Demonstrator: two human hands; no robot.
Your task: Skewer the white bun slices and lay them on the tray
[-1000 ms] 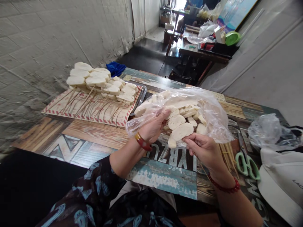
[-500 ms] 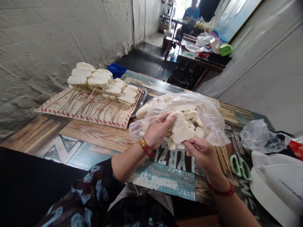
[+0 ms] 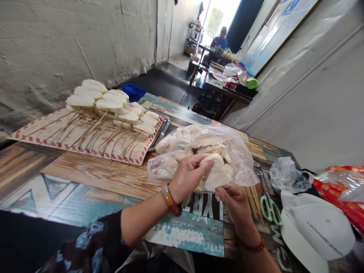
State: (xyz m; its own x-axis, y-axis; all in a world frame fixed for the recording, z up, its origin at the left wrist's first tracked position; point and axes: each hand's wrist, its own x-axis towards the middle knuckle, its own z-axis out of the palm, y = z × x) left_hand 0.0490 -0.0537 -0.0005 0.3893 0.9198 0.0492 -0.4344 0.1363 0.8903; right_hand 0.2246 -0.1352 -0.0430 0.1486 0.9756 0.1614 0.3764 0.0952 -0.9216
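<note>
My left hand (image 3: 189, 172) is closed on pale slices of steamed bun (image 3: 215, 174), its thumb lying over their upper left side. At the lower edge of these slices my right hand (image 3: 234, 203) pinches a thin wooden skewer, which its fingers mostly hide. Just behind both hands lies an open clear plastic bag (image 3: 241, 161) with more bun slices in it. To the left, skewered bun slices (image 3: 113, 102) are stacked with their sticks pointing toward me, over a printed paper sheet (image 3: 66, 142) on a metal tray (image 3: 165, 131).
Right of my hands lie a bundle of skewers (image 3: 254, 201), green-handled scissors (image 3: 270, 210), a crumpled plastic bag (image 3: 288, 174), a white cap (image 3: 321, 223) and red packaging (image 3: 327, 191). A blue cloth (image 3: 133, 91) sits behind the stack. Far back, a person (image 3: 220, 41) sits at another table.
The view has shifted, and more of the right side of the table shows. The held slices have turned to a broader, flatter face; both hands keep hold.
</note>
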